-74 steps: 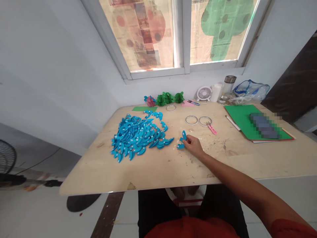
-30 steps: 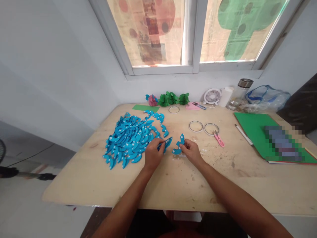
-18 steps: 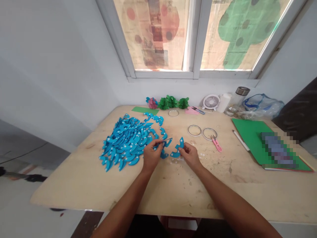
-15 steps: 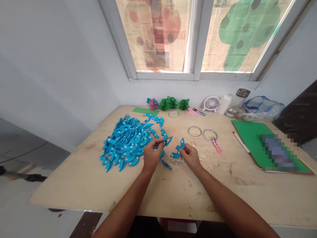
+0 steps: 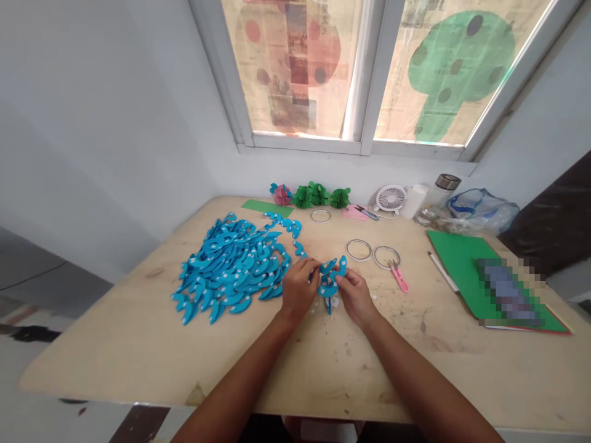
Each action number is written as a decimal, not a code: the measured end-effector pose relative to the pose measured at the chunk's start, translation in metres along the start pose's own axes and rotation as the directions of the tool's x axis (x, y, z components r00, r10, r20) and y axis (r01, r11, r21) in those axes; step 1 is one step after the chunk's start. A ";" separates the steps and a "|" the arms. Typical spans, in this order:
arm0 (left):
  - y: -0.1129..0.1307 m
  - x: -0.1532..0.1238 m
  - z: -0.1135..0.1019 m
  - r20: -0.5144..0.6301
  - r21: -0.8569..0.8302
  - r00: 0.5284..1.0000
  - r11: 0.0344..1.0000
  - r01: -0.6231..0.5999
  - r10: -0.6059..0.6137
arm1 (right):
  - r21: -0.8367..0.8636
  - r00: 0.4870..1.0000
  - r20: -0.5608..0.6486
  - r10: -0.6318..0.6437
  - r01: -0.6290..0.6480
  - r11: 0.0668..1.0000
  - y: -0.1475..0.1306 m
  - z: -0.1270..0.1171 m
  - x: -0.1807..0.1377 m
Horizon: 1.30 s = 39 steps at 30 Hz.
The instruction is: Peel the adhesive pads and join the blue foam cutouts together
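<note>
My left hand (image 5: 301, 289) pinches blue paper pieces (image 5: 329, 267) marked with small white squares. Facing it, my right hand (image 5: 356, 298) grips the edge of a curved blue paper cutout (image 5: 333, 288), also dotted with white squares. The held pieces meet or overlap between my fingers; whether they are stuck together I cannot tell. A narrow blue bit (image 5: 328, 306) hangs below them. Left of my hands lies a big heap of similar blue cutouts (image 5: 235, 264), and tiny white scraps (image 5: 335, 302) lie on the table beneath my fingers.
Rings of tape (image 5: 359, 241) and pink-handled snips (image 5: 399, 278) lie right of centre. Green card (image 5: 455, 258) and a white pen (image 5: 442, 271) are farther right. Along the wall stand green paper ornaments (image 5: 318, 193), a small fan (image 5: 390, 199) and a glass bottle (image 5: 436, 200).
My hands have come closer together, and the blue pieces that were apart now meet between them. The camera view has shifted slightly.
</note>
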<state>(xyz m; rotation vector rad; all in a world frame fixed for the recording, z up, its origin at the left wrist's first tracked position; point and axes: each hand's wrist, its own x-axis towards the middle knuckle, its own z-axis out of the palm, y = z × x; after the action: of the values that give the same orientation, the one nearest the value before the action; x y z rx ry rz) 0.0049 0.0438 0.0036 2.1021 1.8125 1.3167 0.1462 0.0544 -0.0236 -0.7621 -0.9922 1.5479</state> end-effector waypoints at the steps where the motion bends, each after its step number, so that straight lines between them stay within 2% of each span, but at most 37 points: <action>1: 0.000 0.000 0.002 0.018 0.019 1.000 1.000 -0.019 0.019 | 0.013 1.000 0.005 0.012 -0.012 1.000 0.000 -0.001 0.001; 5: 0.000 -0.001 0.005 0.090 0.037 0.992 0.995 -0.092 0.088 | 0.049 1.000 0.008 0.021 -0.022 0.999 -0.002 -0.003 0.002; 9: 0.001 -0.002 0.004 0.139 -0.038 0.983 0.993 -0.112 0.116 | 0.072 0.999 -0.028 0.041 -0.039 0.997 -0.005 -0.004 0.003; 15: 0.003 -0.006 0.002 0.171 -0.254 0.982 0.966 -0.040 0.086 | 0.114 0.996 -0.004 0.089 -0.088 0.990 -0.010 -0.004 0.004; 21: 0.007 -0.009 0.003 0.209 -0.292 0.978 0.955 0.047 0.016 | 0.132 0.994 0.008 0.109 -0.109 0.985 -0.010 -0.005 0.004; 26: 0.012 -0.010 0.004 0.240 -0.428 0.970 0.894 0.131 -0.027 | 0.151 0.990 0.018 0.139 -0.140 0.979 -0.010 -0.008 0.004; 28: 0.011 -0.010 0.003 0.236 -0.428 0.969 0.888 0.168 -0.070 | 0.182 0.988 0.020 0.153 -0.154 0.971 -0.011 -0.010 0.005; 30: 0.009 -0.010 0.003 0.188 -0.350 0.974 0.918 0.186 -0.126 | 0.223 0.987 0.012 0.161 -0.160 0.962 -0.013 -0.013 0.007; 32: 0.006 -0.012 0.004 0.145 -0.208 0.982 0.967 0.150 -0.122 | 0.263 0.986 -0.005 0.164 -0.157 0.952 -0.015 -0.016 0.008; 34: 0.005 -0.017 0.006 0.217 -0.066 0.976 0.997 0.037 -0.022 | 0.299 0.986 -0.037 0.163 -0.145 0.943 -0.016 -0.020 0.010; 36: 0.005 -0.024 0.008 0.350 -0.007 0.932 0.995 -0.101 0.097 | 0.320 0.987 -0.052 0.151 -0.127 0.939 -0.017 -0.023 0.012; 39: 0.003 -0.032 0.005 0.466 0.063 0.868 0.972 -0.227 0.172 | 0.325 0.989 -0.039 0.139 -0.119 0.938 -0.017 -0.025 0.013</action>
<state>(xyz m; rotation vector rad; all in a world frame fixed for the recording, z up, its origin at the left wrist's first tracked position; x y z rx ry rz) 0.0123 0.0186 -0.0157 2.4513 1.5322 0.6602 0.1733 0.0732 -0.0192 -0.6484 -0.6309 1.7363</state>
